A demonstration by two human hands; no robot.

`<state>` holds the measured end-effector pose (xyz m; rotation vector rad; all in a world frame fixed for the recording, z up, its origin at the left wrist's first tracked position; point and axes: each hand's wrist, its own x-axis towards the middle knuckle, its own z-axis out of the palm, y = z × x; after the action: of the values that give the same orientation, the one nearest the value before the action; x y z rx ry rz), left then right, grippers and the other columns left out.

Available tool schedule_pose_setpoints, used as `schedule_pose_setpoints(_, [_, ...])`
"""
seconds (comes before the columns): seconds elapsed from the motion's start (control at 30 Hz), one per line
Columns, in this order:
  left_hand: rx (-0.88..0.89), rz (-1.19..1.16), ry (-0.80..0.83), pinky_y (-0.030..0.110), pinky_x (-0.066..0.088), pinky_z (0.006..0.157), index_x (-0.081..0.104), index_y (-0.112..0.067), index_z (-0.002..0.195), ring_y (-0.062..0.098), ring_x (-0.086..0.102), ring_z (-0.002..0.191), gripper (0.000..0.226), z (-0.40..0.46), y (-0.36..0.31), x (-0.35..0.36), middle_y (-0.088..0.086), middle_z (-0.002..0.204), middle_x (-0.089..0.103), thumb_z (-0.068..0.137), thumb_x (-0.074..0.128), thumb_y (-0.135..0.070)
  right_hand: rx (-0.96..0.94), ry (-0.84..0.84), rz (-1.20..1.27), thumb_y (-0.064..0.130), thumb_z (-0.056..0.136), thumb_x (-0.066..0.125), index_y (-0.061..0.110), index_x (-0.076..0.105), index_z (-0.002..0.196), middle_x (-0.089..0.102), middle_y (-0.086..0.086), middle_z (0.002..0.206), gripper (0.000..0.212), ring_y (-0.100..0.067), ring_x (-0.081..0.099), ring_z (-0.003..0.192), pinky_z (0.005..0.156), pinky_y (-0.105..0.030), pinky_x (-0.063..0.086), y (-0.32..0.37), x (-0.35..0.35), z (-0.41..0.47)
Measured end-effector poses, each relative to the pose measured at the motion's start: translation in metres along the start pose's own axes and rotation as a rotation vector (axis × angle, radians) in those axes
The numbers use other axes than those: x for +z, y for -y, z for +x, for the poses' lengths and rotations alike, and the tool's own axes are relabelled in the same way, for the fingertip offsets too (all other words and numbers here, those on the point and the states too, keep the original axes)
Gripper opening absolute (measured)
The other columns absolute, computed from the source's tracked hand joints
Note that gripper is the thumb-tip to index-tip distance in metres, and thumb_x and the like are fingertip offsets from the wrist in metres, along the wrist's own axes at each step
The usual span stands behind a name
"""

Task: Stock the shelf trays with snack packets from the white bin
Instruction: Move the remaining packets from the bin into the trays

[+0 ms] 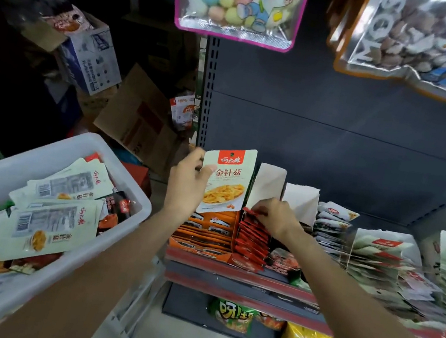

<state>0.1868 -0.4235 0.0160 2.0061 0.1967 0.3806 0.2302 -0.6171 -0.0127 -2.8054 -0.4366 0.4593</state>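
Head view: left hand [187, 183] pinching a pale packet [227, 181] by its left edge, thumb on the face, other fingers curled behind; packet upright, long axis vertical, hovering just above the back of the orange tray [205, 232]. Right hand [274, 215] just beside it over the red tray [252, 241], fingertips bent down onto the tops of the red packets [253, 227], seemingly parting or pressing them; whether anything is pinched there, cannot tell. Pale packet matching neither tray below in colour, so probably bound for a tray further right, where similar pale packets [373, 250] stand in rows; left hand holding it, right hand nearer that spot. White bin [50, 151] at lower left, well apart from both hands, with more pale packets lying flat inside, mostly back side up
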Motion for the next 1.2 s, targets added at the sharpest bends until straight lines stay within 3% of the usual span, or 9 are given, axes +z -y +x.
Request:
schedule_pose_setpoints(0.13, [0.034, -0.018, 0.024, 0.042, 0.059, 0.072, 0.052, -0.013, 0.095, 0.020, 0.066, 0.102, 0.003, -0.002, -0.002, 0.002, 0.007, 0.110, 0.069, 0.095, 0.053, -0.016, 0.083, 0.034, 0.258, 0.022, 0.092, 0.058, 0.009, 0.064, 0.119, 0.064, -0.008, 0.123, 0.030, -0.024, 0.058, 0.112, 0.095, -0.029, 0.043, -0.006, -0.003, -0.010])
schedule_pose_setpoints(0.27, [0.070, -0.051, 0.003, 0.043, 0.059, 0.071, 0.055, -0.008, 0.097, 0.017, 0.066, 0.099, 0.010, -0.003, -0.019, 0.014, 0.004, 0.105, 0.069, 0.094, 0.055, -0.017, 0.065, -0.130, 0.789, 0.005, 0.089, 0.061, 0.005, 0.056, 0.126, 0.065, -0.011, 0.117, 0.038, -0.019, 0.058, 0.114, 0.096, -0.022, 0.043, -0.018, -0.025, -0.042])
schedule_pose_setpoints(0.4, [0.109, -0.119, 0.088, 0.042, 0.058, 0.073, 0.056, -0.006, 0.095, 0.014, 0.066, 0.096, 0.009, -0.014, -0.054, 0.052, -0.002, 0.099, 0.068, 0.093, 0.057, -0.015, -0.082, -0.214, 1.019, 0.003, 0.088, 0.062, 0.012, 0.057, 0.120, 0.068, 0.002, 0.109, 0.033, 0.001, 0.066, 0.094, 0.075, -0.014, 0.052, -0.037, -0.052, -0.077])
schedule_pose_setpoints(0.57, [0.135, -0.246, 0.188, 0.045, 0.055, 0.075, 0.056, -0.008, 0.086, 0.010, 0.066, 0.080, 0.006, -0.034, -0.104, 0.119, -0.003, 0.083, 0.068, 0.089, 0.060, -0.008, -0.059, -0.461, 1.017, -0.003, 0.086, 0.061, 0.008, 0.066, 0.098, 0.074, 0.007, 0.088, 0.017, -0.003, 0.069, 0.078, 0.069, -0.018, 0.054, -0.098, -0.074, -0.109])
schedule_pose_setpoints(0.67, [0.157, -0.271, 0.264, 0.043, 0.054, 0.077, 0.054, -0.016, 0.082, 0.007, 0.065, 0.079, 0.014, -0.046, -0.131, 0.159, -0.007, 0.081, 0.067, 0.089, 0.059, -0.005, -0.026, -0.584, 0.964, -0.003, 0.084, 0.063, 0.002, 0.068, 0.095, 0.073, -0.006, 0.090, 0.013, -0.011, 0.069, 0.078, 0.073, -0.029, 0.057, -0.146, -0.087, -0.126])
schedule_pose_setpoints(0.77, [0.198, -0.258, 0.325, 0.043, 0.053, 0.078, 0.055, -0.007, 0.090, 0.011, 0.067, 0.082, 0.002, -0.058, -0.151, 0.196, 0.005, 0.084, 0.070, 0.090, 0.057, -0.007, -0.017, -0.652, 0.931, -0.003, 0.083, 0.065, 0.005, 0.070, 0.087, 0.072, -0.009, 0.085, 0.010, -0.014, 0.068, 0.077, 0.076, -0.035, 0.055, -0.192, -0.095, -0.137])
schedule_pose_setpoints(0.87, [0.202, -0.211, 0.339, 0.045, 0.053, 0.080, 0.055, -0.007, 0.095, 0.021, 0.067, 0.087, 0.006, -0.066, -0.158, 0.227, 0.016, 0.090, 0.069, 0.092, 0.056, -0.012, -0.022, -0.642, 0.945, -0.004, 0.083, 0.065, 0.001, 0.070, 0.088, 0.072, -0.008, 0.082, 0.009, -0.013, 0.067, 0.076, 0.075, -0.031, 0.056, -0.227, -0.093, -0.141])
schedule_pose_setpoints(1.0, [0.187, -0.112, 0.314, 0.038, 0.055, 0.078, 0.057, -0.019, 0.091, 0.022, 0.067, 0.087, 0.008, -0.078, -0.153, 0.255, 0.012, 0.091, 0.070, 0.092, 0.056, -0.012, -0.015, -0.591, 0.876, -0.006, 0.084, 0.063, 0.001, 0.070, 0.092, 0.065, 0.019, 0.059, 0.013, 0.010, 0.058, 0.057, 0.058, -0.006, 0.042, -0.253, -0.082, -0.141])
schedule_pose_setpoints(1.2, [0.202, 0.252, 0.331, 0.014, 0.042, 0.077, 0.070, -0.009, 0.092, 0.013, 0.062, 0.088, 0.008, -0.094, -0.134, 0.269, 0.004, 0.097, 0.071, 0.088, 0.064, -0.013, -0.029, -0.494, 0.659, 0.013, 0.085, 0.068, 0.018, 0.063, 0.069, 0.055, 0.016, 0.062, 0.017, 0.007, 0.051, 0.057, 0.058, -0.009, 0.035, -0.284, -0.066, -0.136])
